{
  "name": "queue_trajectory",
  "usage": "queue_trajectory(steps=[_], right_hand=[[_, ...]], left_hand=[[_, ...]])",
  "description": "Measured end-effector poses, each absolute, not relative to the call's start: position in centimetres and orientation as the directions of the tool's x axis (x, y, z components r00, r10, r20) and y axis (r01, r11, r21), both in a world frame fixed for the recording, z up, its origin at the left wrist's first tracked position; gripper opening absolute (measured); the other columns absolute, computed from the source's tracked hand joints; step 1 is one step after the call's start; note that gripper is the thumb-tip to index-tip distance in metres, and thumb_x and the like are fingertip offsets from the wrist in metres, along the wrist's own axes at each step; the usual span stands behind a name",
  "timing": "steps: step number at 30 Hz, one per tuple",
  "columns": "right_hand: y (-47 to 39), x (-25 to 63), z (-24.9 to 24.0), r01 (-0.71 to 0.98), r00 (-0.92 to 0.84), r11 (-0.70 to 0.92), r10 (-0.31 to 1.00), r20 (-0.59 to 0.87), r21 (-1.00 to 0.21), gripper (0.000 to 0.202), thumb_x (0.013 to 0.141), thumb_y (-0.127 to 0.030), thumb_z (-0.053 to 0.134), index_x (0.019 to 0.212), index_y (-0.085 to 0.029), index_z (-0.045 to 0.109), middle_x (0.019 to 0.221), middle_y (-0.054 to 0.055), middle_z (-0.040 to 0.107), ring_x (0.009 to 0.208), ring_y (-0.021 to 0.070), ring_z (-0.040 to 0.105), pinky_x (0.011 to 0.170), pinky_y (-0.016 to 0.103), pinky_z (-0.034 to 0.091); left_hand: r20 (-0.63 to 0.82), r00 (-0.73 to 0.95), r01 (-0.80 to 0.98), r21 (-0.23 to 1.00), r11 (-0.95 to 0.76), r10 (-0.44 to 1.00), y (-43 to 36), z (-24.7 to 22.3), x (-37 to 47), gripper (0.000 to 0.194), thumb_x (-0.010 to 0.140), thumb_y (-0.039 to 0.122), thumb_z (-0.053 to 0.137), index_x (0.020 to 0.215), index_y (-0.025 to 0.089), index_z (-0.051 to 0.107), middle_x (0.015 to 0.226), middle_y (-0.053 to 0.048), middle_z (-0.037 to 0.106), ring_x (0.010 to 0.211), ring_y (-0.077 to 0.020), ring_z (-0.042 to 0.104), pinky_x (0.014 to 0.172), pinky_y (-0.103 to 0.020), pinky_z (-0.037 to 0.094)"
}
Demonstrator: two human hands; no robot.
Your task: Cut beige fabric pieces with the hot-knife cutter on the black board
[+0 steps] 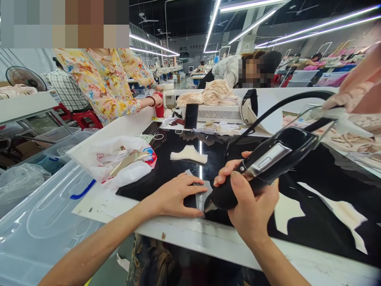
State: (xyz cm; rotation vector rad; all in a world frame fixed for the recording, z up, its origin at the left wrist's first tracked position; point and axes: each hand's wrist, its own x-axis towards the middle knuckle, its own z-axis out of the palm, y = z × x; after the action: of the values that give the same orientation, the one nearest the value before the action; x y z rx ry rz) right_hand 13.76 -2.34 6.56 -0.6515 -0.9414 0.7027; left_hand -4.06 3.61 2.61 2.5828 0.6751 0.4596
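My left hand [181,194] lies flat with its fingers spread, pressing a translucent plastic template [200,203] onto the glossy black board [166,182]. In my right hand [253,206] is a black corded power tool [268,163] with a silver switch plate. Its pointed metal tip [210,206] meets the template's right edge close to my left fingertips; what lies beneath the template is hard to make out. Beyond my hands rests a cream fabric piece [189,154] with curved edges. Right of my right hand are another cream piece [287,212] and a long narrow one [336,206].
A white plastic bag [98,159] with fabric scraps sits left. A phone [191,116] leans against a white vented box [218,114] topped with a cream fabric pile [218,92]. The tool's cord [285,97] arches rightward. A co-worker in a floral shirt [101,83] stands at far left.
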Motion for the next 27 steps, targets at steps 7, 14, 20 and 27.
queue_trajectory(steps=[7, 14, 20, 27], right_hand=[[-2.3, 14.2, 6.4, -0.203, 0.402, 0.583, 0.782, 0.476, -0.787, 0.039, 0.088, -0.034, 0.082, 0.118, -0.03, 0.059, 0.084, -0.005, 0.067, 0.063, 0.0142, 0.064, 0.062, 0.031, 0.057], [-1.9, 16.2, 5.8, -0.114, 0.5, 0.528, 0.762, 0.41, -0.842, 0.049, 0.078, -0.042, 0.09, 0.114, -0.027, 0.06, 0.079, -0.003, 0.068, 0.062, 0.016, 0.064, 0.062, 0.034, 0.057], [-1.0, 17.4, 6.3, -0.032, 0.593, 0.498, 0.707, 0.385, -0.866, 0.058, 0.069, -0.05, 0.092, 0.112, -0.026, 0.062, 0.078, -0.002, 0.07, 0.062, 0.0174, 0.064, 0.065, 0.034, 0.057], [0.4, 18.7, 6.9, 0.123, 0.661, 0.475, 0.616, 0.429, -0.871, 0.053, 0.064, -0.052, 0.09, 0.103, -0.03, 0.063, 0.075, -0.001, 0.069, 0.058, 0.024, 0.063, 0.059, 0.044, 0.058]], left_hand=[[0.241, 0.811, 0.356, 0.52, -0.777, 0.533, 3.8, 2.1, -4.2, 0.065, 0.087, 0.042, 0.084, 0.146, 0.024, 0.062, 0.149, -0.013, 0.061, 0.138, -0.0309, 0.056, 0.128, -0.056, 0.03], [0.368, 0.713, 0.344, 0.558, -0.756, 0.596, 3.8, 0.6, -4.2, 0.021, 0.099, 0.027, 0.069, 0.118, 0.021, 0.076, 0.126, -0.01, 0.074, 0.124, -0.0249, 0.066, 0.126, -0.049, 0.034], [0.369, 0.706, 0.364, 0.543, -0.757, 0.604, 4.1, -0.1, -3.8, 0.013, 0.099, 0.024, 0.069, 0.108, 0.02, 0.079, 0.116, -0.006, 0.078, 0.115, -0.0214, 0.071, 0.128, -0.05, 0.029], [0.429, 0.754, 0.314, 0.431, -0.846, 0.498, 3.8, -0.1, -3.7, 0.012, 0.1, 0.026, 0.068, 0.1, 0.021, 0.08, 0.104, -0.003, 0.081, 0.098, -0.0174, 0.074, 0.127, -0.045, 0.031]])
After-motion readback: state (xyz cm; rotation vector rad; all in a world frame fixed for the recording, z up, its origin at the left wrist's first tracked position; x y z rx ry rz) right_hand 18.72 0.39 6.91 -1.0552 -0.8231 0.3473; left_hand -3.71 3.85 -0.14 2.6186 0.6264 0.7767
